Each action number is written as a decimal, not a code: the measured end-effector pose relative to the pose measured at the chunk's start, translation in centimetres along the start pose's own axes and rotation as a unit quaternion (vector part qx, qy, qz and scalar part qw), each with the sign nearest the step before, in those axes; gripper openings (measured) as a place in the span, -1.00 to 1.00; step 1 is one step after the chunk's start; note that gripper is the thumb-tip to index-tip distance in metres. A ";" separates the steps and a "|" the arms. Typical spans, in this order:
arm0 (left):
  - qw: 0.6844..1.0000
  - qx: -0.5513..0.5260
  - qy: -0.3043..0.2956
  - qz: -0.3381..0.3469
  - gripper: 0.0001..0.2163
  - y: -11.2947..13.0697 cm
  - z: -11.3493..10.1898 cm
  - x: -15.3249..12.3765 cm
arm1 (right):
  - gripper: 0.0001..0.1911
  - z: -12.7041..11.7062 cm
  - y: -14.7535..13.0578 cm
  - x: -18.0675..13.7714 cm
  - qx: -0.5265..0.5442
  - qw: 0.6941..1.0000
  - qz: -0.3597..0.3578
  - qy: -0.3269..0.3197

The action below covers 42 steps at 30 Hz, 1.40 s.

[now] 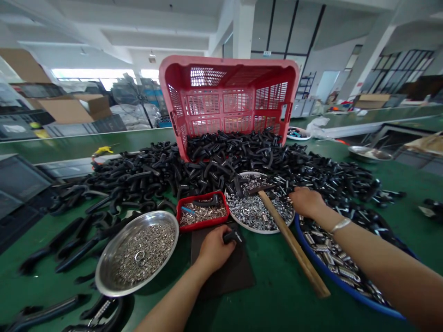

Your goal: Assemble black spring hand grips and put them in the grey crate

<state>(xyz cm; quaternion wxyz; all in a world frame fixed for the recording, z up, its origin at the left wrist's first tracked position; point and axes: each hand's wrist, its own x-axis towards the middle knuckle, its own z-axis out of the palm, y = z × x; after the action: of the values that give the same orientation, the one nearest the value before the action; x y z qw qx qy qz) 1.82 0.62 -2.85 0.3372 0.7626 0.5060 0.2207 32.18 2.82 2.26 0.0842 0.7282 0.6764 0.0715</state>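
Note:
My left hand (213,249) is closed around a black plastic handle (233,236) above a dark flat mat (224,274). Out to the right, my right hand (306,203) has its fingers curled together at the edge of the black parts heap, beside a white plate (249,229) of small metal fittings; what its fingertips hold is hidden. A hammer with a wooden handle (294,244) lies across that plate. Behind my left hand, a red tray (202,227) contains small metal pins, a blue-ended stick (188,211) and a black part.
A steel bowl (104,276) of tiny metal pieces stands left. Under my right forearm is a blue basin (341,281) of metal springs. Black handles (138,177) are heaped across the green table (273,286), spilling from a tipped red crate (230,62).

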 end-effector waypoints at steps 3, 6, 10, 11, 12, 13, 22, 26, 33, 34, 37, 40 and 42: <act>1.000 0.002 0.021 -0.002 -0.84 -0.5 0.2 -0.2 | -0.75 -0.4 -0.2 0.4 -0.005 1.000 -0.012 -0.003; 1.000 -0.012 0.019 0.001 -0.84 -0.8 0.2 -0.2 | -0.79 -0.7 1.0 0.3 0.011 1.000 -0.020 0.006; 0.999 -0.040 0.003 0.029 -0.88 -0.4 0.0 0.5 | -0.74 -0.8 2.8 -0.2 0.077 0.995 0.028 0.048; 0.999 -0.036 0.005 0.040 -0.89 0.0 -0.1 0.9 | -0.71 -0.8 2.8 -0.5 0.155 0.985 0.047 0.055; 0.998 -0.023 0.007 0.052 -0.88 0.5 -0.1 1.4 | -0.69 -0.7 2.5 -0.9 0.264 0.961 0.065 0.052; 0.998 -0.003 0.009 0.062 -0.88 1.2 -0.1 2.0 | -0.68 -0.7 1.9 -1.3 0.387 0.918 0.080 0.040; 0.973 0.204 -0.050 0.095 -0.78 6.8 3.0 8.9 | -0.71 -0.2 -4.4 -5.5 0.812 0.573 0.086 -0.073; 0.971 0.208 -0.057 0.103 -0.78 6.5 3.6 9.5 | -0.73 0.4 -4.1 -5.7 0.832 0.539 0.089 -0.096; 0.994 0.086 -0.015 0.063 -0.77 5.9 3.5 9.0 | -0.62 0.4 -4.7 -6.0 0.797 0.592 0.082 -0.082; 0.998 0.018 -0.004 0.057 -0.76 5.8 3.4 8.8 | -0.59 0.1 -4.9 -6.2 0.786 0.609 0.075 -0.076; 0.961 -0.273 -0.013 -0.034 -0.80 5.4 2.9 7.5 | -0.53 -0.9 -5.9 -6.7 0.756 0.651 0.039 -0.055; 0.849 -0.500 -0.046 -0.165 -0.81 5.0 1.8 4.9 | -0.54 -1.8 -7.6 -7.1 0.728 0.684 -0.010 -0.035; 0.780 -0.589 -0.031 -0.208 -0.80 4.7 1.1 3.0 | -0.60 -2.2 -9.1 -7.3 0.719 0.693 -0.044 -0.037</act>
<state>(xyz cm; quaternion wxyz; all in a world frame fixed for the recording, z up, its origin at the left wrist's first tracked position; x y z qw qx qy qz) 6.68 1.79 -0.12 0.7743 0.2977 0.4128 0.3761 22.27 -3.75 2.44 -0.4369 0.5379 0.5486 -0.4677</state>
